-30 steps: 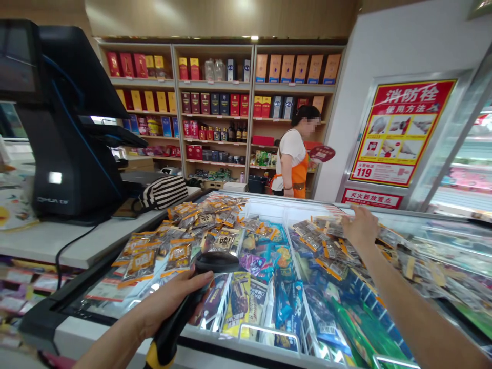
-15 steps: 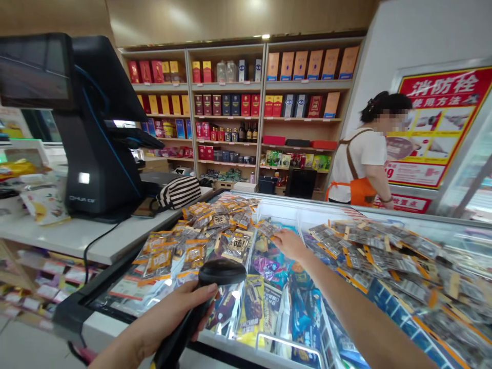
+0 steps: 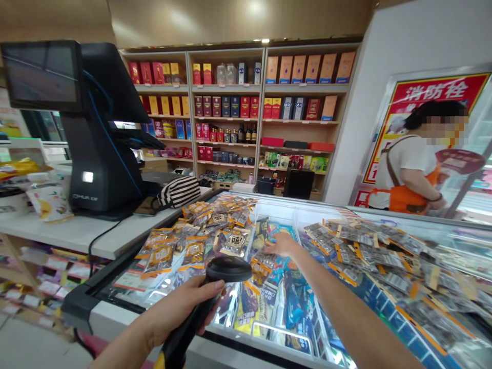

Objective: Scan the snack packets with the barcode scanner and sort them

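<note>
A black handheld barcode scanner (image 3: 229, 268) is gripped by its handle in my left hand (image 3: 194, 303), its head tilted up over the freezer's front part. My right hand (image 3: 285, 243) reaches over the freezer's middle, fingers closed on the edge of a small orange-trimmed snack packet (image 3: 262, 266). That packet hangs below my fingertips, near the scanner head. To the left lies a pile of similar packets (image 3: 194, 252) on the freezer glass. A second pile of packets (image 3: 378, 256), many with barcodes showing, spreads on the right.
The chest freezer (image 3: 126, 320) holds colourful ice-cream packs (image 3: 295, 302) in wire baskets. A checkout terminal (image 3: 102, 169) and striped pouch (image 3: 179, 192) stand on the left counter. Boxed bottles fill shelves (image 3: 226, 88) behind. Another person (image 3: 409, 169) in an orange apron stands beyond, right.
My right hand has drawn the packet toward me and the scanner. The scanner has shifted slightly right. The person in the apron has moved right.
</note>
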`<act>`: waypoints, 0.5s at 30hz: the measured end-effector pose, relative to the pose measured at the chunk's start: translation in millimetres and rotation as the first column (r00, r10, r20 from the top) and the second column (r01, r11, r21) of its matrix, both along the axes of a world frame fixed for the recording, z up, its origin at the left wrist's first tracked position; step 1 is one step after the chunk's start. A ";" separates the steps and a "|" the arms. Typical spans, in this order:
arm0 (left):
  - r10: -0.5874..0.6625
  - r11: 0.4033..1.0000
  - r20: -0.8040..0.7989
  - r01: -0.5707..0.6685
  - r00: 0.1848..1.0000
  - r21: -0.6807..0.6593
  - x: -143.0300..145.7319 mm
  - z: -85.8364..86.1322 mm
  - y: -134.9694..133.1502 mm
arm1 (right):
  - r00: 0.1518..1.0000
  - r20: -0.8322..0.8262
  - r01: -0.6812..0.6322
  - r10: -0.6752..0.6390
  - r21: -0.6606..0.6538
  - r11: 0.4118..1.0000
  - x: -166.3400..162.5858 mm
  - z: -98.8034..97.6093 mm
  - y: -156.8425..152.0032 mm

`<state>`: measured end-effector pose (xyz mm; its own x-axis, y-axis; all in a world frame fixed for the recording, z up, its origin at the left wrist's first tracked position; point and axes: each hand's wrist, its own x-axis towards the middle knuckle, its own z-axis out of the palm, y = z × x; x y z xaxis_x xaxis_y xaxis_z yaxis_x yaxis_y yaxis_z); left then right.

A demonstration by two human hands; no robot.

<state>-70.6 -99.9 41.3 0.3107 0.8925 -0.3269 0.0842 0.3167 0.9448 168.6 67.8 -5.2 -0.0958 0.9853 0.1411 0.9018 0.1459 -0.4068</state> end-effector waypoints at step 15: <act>-0.188 0.980 0.013 0.187 0.982 0.069 33.2 10.4 -0.5 | 0.783 -0.622 0.114 0.005 0.151 0.982 81.7 57.6 -48.8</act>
